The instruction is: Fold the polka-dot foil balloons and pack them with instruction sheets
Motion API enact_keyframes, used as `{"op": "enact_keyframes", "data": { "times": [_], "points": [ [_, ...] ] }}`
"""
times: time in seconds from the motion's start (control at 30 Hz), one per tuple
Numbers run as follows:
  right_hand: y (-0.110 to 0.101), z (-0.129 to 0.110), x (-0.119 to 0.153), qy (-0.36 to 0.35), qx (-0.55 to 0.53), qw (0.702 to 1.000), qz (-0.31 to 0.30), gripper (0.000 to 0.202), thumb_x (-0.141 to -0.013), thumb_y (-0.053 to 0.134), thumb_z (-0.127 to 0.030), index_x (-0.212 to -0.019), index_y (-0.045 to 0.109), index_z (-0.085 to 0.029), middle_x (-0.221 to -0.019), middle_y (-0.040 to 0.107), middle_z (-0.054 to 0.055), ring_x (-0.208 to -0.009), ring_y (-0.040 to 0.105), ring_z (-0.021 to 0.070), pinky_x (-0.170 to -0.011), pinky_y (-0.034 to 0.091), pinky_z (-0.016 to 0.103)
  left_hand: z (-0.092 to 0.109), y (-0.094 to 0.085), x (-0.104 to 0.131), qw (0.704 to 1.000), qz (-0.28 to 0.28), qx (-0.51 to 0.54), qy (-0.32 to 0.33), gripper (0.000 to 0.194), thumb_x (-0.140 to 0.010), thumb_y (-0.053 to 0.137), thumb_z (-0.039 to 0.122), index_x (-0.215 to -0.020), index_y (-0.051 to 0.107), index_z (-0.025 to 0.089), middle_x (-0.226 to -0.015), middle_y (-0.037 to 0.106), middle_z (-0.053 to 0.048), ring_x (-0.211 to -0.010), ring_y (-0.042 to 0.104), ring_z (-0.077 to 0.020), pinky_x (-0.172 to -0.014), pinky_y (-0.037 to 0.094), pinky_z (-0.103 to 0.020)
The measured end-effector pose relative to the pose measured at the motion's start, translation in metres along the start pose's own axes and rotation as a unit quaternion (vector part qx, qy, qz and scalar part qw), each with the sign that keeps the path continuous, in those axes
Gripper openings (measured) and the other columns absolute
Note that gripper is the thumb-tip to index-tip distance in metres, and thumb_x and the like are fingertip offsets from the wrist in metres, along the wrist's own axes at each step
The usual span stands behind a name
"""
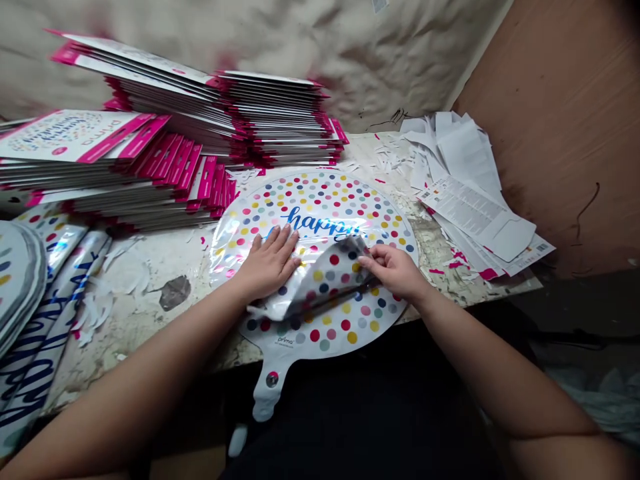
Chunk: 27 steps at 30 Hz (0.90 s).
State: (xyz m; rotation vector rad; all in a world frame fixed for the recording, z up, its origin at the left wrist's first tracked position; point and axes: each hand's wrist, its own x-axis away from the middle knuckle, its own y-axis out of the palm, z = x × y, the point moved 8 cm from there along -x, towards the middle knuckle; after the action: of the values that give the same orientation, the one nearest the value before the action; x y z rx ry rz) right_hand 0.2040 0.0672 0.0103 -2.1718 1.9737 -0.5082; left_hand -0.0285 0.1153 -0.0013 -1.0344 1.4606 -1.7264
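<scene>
Flat on the table in front of me lies a round white foil balloon (345,193) with coloured dots, blue lettering and a tail pointing toward me. On top of it is another dotted foil sheet (327,273), partly folded over. My left hand (270,263) rests spread on the foil, fingers apart, left of the fold. The fingers of my right hand (390,267) pinch the folded foil's upper right corner. Part of the lettering is covered by the fold and my left hand.
Stacks of pink-edged printed packets (170,167) stand at the left and back. More foil balloons (20,280) lie at the far left. Paper sheets and printed cards (480,213) are piled at the right. Paper scraps litter the table (165,257), whose front edge is near me.
</scene>
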Motion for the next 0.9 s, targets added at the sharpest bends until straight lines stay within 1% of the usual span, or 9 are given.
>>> {"op": "enact_keyframes", "data": {
  "times": [0.27,0.37,0.47,0.53,0.63,0.7,0.77,0.83,0.9],
  "points": [
    [-0.013,0.000,-0.008,0.032,0.178,0.975,0.129,0.033,-0.077,0.047,-0.038,-0.050,0.044,-0.019,-0.044,0.041,-0.004,-0.045,0.039,0.0100,-0.047,0.029,0.022,-0.022,-0.005,0.001,0.996,0.009,0.080,-0.049,0.055,-0.090,0.034,0.038,-0.140,0.030,0.017,-0.148,0.023,-0.011,-0.137,0.017,-0.0293,-0.107,0.016,-0.055],
    [-0.011,0.001,-0.009,0.033,0.192,0.972,0.133,0.031,-0.076,0.046,-0.035,-0.049,0.043,-0.019,-0.044,0.041,-0.004,-0.045,0.039,0.0095,-0.047,0.029,0.022,-0.036,-0.039,0.015,0.976,0.125,0.145,-0.098,0.051,-0.091,0.031,0.034,-0.136,0.036,0.012,-0.144,0.033,-0.013,-0.134,0.028,-0.0253,-0.108,0.025,-0.045],
    [-0.012,0.002,-0.013,0.040,0.212,0.968,0.128,0.029,-0.075,0.044,-0.033,-0.050,0.045,-0.018,-0.045,0.043,-0.003,-0.045,0.040,0.0098,-0.046,0.029,0.022,0.003,-0.069,0.045,0.957,0.258,0.125,-0.053,0.047,-0.093,0.025,0.029,-0.135,0.036,0.011,-0.141,0.038,-0.012,-0.133,0.030,-0.0193,-0.109,0.025,-0.038],
    [-0.013,0.002,-0.013,0.049,0.229,0.965,0.119,0.029,-0.075,0.042,-0.033,-0.051,0.050,-0.018,-0.046,0.046,-0.002,-0.046,0.042,0.0112,-0.046,0.030,0.023,0.062,-0.054,0.056,0.970,0.197,0.099,0.105,0.046,-0.092,0.028,0.030,-0.133,0.041,0.012,-0.139,0.041,-0.011,-0.132,0.032,-0.0194,-0.109,0.026,-0.037],
    [-0.012,-0.006,-0.007,0.059,0.274,0.952,0.127,0.025,-0.077,0.042,-0.028,-0.071,0.062,-0.016,-0.060,0.058,0.004,-0.058,0.053,0.0178,-0.054,0.038,0.027,0.100,-0.009,0.062,0.987,0.080,0.045,0.128,0.059,-0.090,0.035,0.042,-0.138,0.032,0.009,-0.145,0.030,-0.016,-0.136,0.022,-0.0288,-0.108,0.023,-0.048],
    [-0.005,-0.022,0.001,0.014,0.357,0.919,0.165,0.035,-0.080,0.040,-0.024,-0.107,0.060,-0.011,-0.094,0.064,0.014,-0.088,0.058,0.0256,-0.073,0.044,0.034,0.103,0.011,0.062,0.992,0.045,0.031,0.111,0.067,-0.088,0.037,0.049,-0.141,0.026,0.010,-0.147,0.023,-0.017,-0.137,0.017,-0.0315,-0.108,0.020,-0.051],
    [0.019,-0.039,0.007,-0.080,0.448,0.877,0.156,0.051,-0.085,0.036,-0.023,-0.134,0.038,-0.011,-0.131,0.047,0.017,-0.122,0.041,0.0291,-0.098,0.033,0.042,0.099,0.020,0.061,0.993,0.036,0.027,0.110,0.068,-0.088,0.035,0.051,-0.143,0.023,0.013,-0.149,0.018,-0.015,-0.137,0.013,-0.0313,-0.108,0.017,-0.053],
    [0.050,-0.039,0.007,-0.145,0.490,0.857,0.071,0.057,-0.090,0.032,-0.033,-0.142,0.024,-0.013,-0.146,0.028,0.013,-0.136,0.019,0.0272,-0.108,0.015,0.047,0.096,0.020,0.060,0.993,0.035,0.024,0.111,0.067,-0.088,0.035,0.052,-0.142,0.023,0.015,-0.149,0.016,-0.014,-0.138,0.010,-0.0314,-0.107,0.014,-0.054],
    [0.061,-0.021,0.003,-0.117,0.491,0.863,-0.003,0.064,-0.090,0.028,-0.047,-0.143,0.019,-0.013,-0.150,0.019,0.012,-0.138,0.013,0.0264,-0.110,0.009,0.050,0.094,0.018,0.061,0.993,0.034,0.021,0.110,0.067,-0.088,0.034,0.052,-0.143,0.023,0.015,-0.150,0.015,-0.013,-0.138,0.009,-0.0312,-0.107,0.013,-0.055]
  ]
}}
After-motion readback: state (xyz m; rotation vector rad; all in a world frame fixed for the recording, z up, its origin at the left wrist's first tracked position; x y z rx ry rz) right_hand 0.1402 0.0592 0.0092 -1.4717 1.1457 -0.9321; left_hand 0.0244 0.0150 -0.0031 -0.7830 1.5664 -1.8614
